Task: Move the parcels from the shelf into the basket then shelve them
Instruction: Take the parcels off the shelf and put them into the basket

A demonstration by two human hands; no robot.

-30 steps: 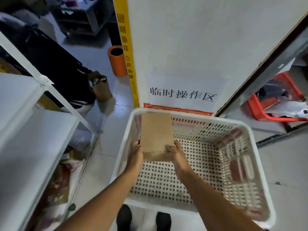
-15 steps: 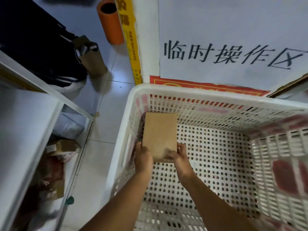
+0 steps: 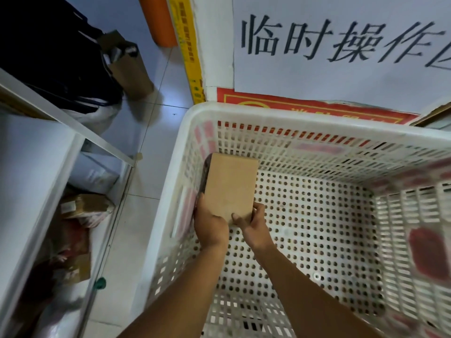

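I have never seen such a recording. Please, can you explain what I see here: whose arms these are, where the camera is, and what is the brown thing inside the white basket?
There is no machine here. A person wears a camera on the head, so the single picture looks forward and down along that person's own two arms. The left hand and the right hand together hold a plain brown cardboard parcel by its near end, down inside a big white plastic basket with many holes. The parcel is close to the basket's left wall; I cannot tell if it already rests on the bottom. At the left stands a white shelf, and more parcels lie lower in it. Behind the basket is a white sign with Chinese writing.
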